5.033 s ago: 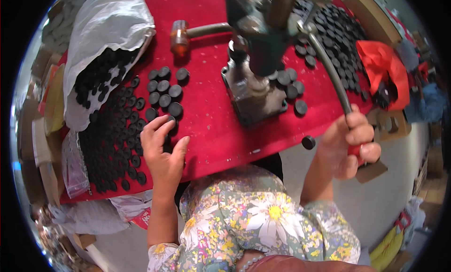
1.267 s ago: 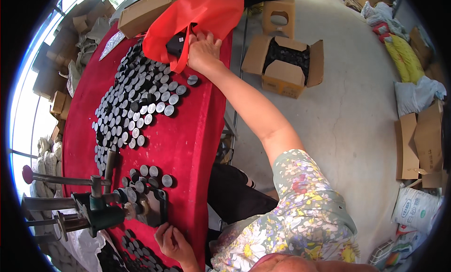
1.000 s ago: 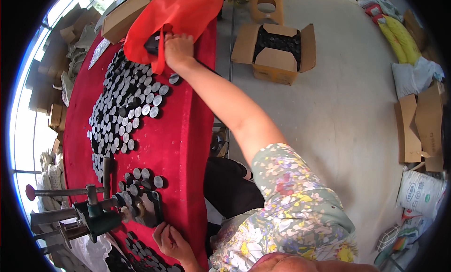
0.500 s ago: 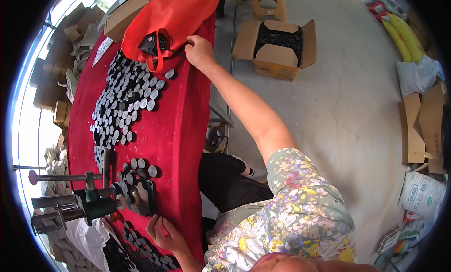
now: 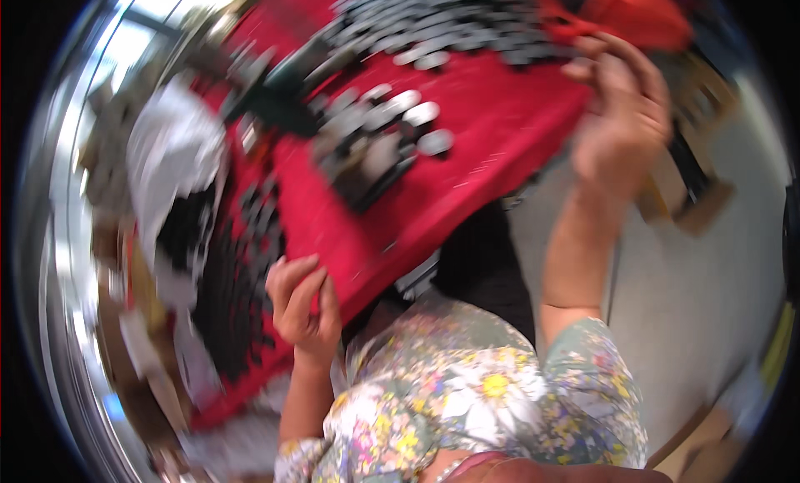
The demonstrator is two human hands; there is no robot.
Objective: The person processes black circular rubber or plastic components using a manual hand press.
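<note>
Right hand (image 5: 621,125) has drawn back, red bag (image 5: 642,18) just beyond; blur hides its grip. Left hand (image 5: 305,312) half-curls, contents unclear.

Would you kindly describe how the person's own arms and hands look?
The left hand and right hand are bare, without gloves. Short, grey-green sleeves with a white, yellow and purple flower print leave the forearms uncovered.

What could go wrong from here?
The right hand appears close to the red bag and might snag it, though blur hides any contact.
The left hand is beside the loose black pieces; a sweep could scatter some off the table.
Grey discs lie beside the press; a bump could shift them.
</note>
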